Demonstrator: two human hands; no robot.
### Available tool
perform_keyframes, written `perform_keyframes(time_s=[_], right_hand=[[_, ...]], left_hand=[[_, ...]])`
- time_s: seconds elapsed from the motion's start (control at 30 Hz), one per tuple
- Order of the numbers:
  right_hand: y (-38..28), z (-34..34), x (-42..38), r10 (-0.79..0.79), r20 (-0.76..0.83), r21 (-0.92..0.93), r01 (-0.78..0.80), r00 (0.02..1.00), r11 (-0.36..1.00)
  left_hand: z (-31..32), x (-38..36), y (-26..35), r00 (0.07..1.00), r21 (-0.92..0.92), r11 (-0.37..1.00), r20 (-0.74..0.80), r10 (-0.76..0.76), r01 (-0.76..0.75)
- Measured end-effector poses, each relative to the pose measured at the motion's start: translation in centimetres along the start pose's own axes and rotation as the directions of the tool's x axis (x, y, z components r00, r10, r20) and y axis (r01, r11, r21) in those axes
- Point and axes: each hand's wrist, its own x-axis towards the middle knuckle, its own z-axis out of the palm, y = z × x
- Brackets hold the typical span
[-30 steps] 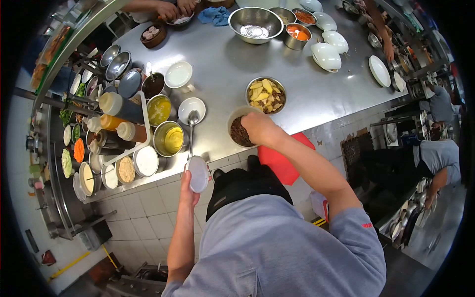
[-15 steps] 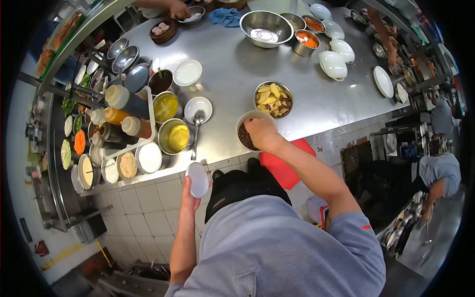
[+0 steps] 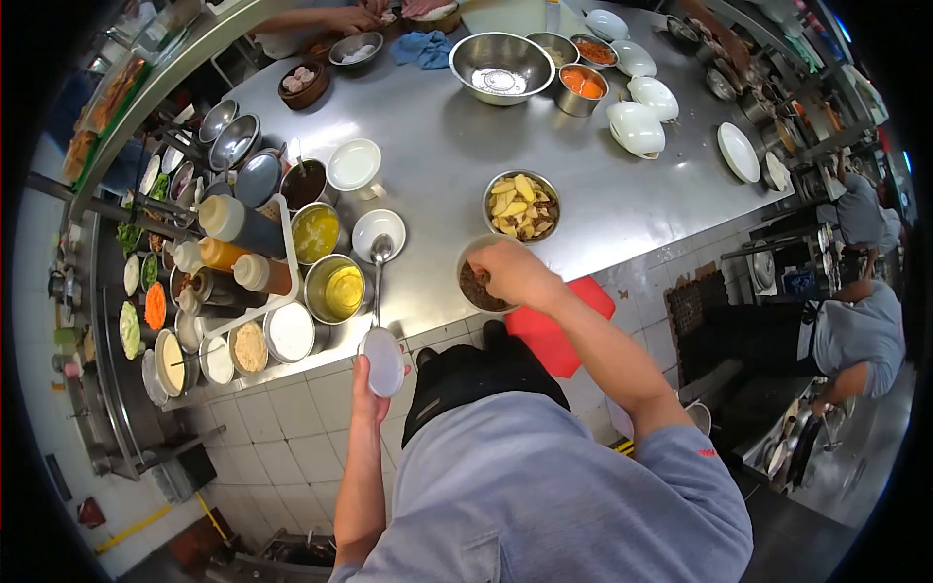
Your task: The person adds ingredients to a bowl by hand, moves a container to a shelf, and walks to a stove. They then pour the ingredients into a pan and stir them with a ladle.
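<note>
My left hand (image 3: pixel 365 400) grips a round, translucent white plastic lid (image 3: pixel 383 361) below the table's front edge. At the edge of the steel table stands a pale round tub (image 3: pixel 466 255) with dark brown, crumbly contents (image 3: pixel 474 291). My right hand (image 3: pixel 515 272) reaches over its rim with the fingers curled; the fingertips are hidden and I cannot make out what they hold. Just behind the tub is a steel bowl (image 3: pixel 557 216) of yellow and brown slices (image 3: pixel 523 202). A metal spoon (image 3: pixel 378 291) rests in a small white dish (image 3: pixel 364 232), its handle end near the lid.
On the left are squeeze bottles (image 3: pixel 222 216), a steel pot of yellow liquid (image 3: pixel 344 290) and several seasoning tubs. A large steel bowl (image 3: pixel 498 49) and white dishes (image 3: pixel 637 128) stand farther back. A red object (image 3: pixel 566 335) is below the edge. Other people work behind and right.
My right hand has lifted slightly within the tub, showing more of the dark contents. My left hand still holds the lid. The whole view has shifted a little.
</note>
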Motion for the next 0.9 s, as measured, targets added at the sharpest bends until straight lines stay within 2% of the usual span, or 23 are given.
perform_keyframes(time_s=[0.03, 0.1, 0.13, 0.2, 0.23, 0.3, 0.33, 0.4, 0.43, 0.5, 0.6, 0.73, 0.8, 0.9], right_hand=[[-0.5, -1.5, -0.4, -0.004, 0.004, 0.0, 0.004, 1.0, 1.0], [-1.1, -4.7, -1.3, -0.054, -0.085, 0.273, 0.075, 0.995, 0.959], [-0.8, -5.6, -1.6, -0.058, -0.084, 0.271, 0.079, 0.995, 0.959], [0.1, -7.1, -2.1, 0.035, -0.05, 0.466, -0.008, 0.998, 0.885], [1.4, -7.1, -2.2, 0.033, -0.05, 0.463, -0.006, 0.998, 0.886], [4.4, -6.8, -1.8, 0.036, -0.209, 0.637, 0.108, 0.977, 0.764], [5.1, -7.4, -1.6, 0.036, -0.21, 0.636, 0.108, 0.977, 0.764], [6.2, -8.6, -1.1, 0.28, -0.138, 0.477, -0.185, 0.95, 0.859], [6.9, -8.5, -0.6, 0.284, -0.138, 0.479, -0.188, 0.949, 0.858], [8.7, -7.3, 0.4, 0.39, -0.166, 0.418, -0.293, 0.906, 0.86], [10.3, -6.2, 1.2, 0.315, -0.262, 0.346, -0.215, 0.912, 0.913], [10.6, -6.8, 1.3, 0.331, -0.288, 0.411, -0.196, 0.899, 0.89], [10.8, -7.2, 1.2, 0.379, -0.258, 0.502, -0.212, 0.889, 0.839], [11.5, -7.2, 1.2, 0.406, -0.279, 0.453, -0.253, 0.871, 0.855]], left_hand=[[0.0, -0.1, 0.1, 1.0, -0.002, 1.0, -0.005, 0.002, -0.002], [0.1, -0.2, 0.4, 1.0, 0.01, 1.0, -0.003, 0.011, -0.011], [0.0, -0.2, 0.3, 1.0, 0.007, 1.0, -0.006, 0.015, -0.015], [-0.2, -0.1, 0.2, 1.0, -0.015, 1.0, -0.001, 0.021, -0.021], [-0.2, -0.1, 0.2, 1.0, -0.018, 1.0, -0.001, 0.024, -0.024], [-0.2, -0.1, 0.2, 1.0, -0.015, 1.0, -0.007, 0.02, -0.02], [-0.1, -0.1, 0.2, 1.0, -0.016, 1.0, -0.006, 0.021, -0.021], [-0.1, -0.2, 0.2, 1.0, -0.012, 1.0, -0.004, 0.024, -0.024], [0.0, -0.2, 0.2, 1.0, -0.011, 1.0, -0.002, 0.02, -0.02], [0.0, -0.1, 0.2, 1.0, 0.002, 1.0, 0.0, 0.011, -0.011], [-0.1, 0.1, 0.1, 1.0, -0.004, 1.0, -0.007, 0.022, -0.022], [-0.2, -0.3, 0.3, 1.0, 0.002, 1.0, -0.025, 0.013, -0.013], [-0.2, -0.5, 0.3, 0.999, -0.005, 1.0, -0.036, 0.016, -0.016], [-0.1, -0.7, 0.3, 1.0, -0.004, 1.0, -0.019, 0.013, -0.013]])
